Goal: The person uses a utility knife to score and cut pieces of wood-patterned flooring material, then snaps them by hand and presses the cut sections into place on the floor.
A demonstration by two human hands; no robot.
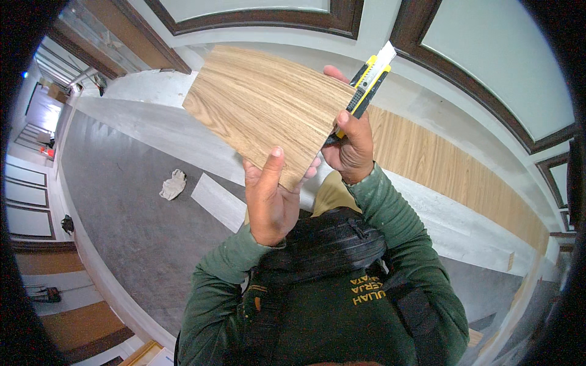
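A wood-grain floor plank (262, 110), short and light brown, is held up in front of me at a tilt. My left hand (271, 201) grips its near end, thumb on the face and fingers behind. In my right hand (354, 143) is a yellow and black utility knife (366, 79), blade end pointing up and away, lying along the plank's right edge. The thumb presses on the knife's body. Fingertips of the right hand show past the plank's far right side, so that hand also appears to touch the plank's edge. The rest of its fingers are hidden.
Wood-grain planks (452, 165) lie along the wall on the right. A pale strip (220, 201) and a crumpled whitish scrap (173, 185) rest on the grey floor (134, 226) at left. Dark-framed wall panels (500, 61) rise close ahead. A black bag (323, 244) hangs at my front.
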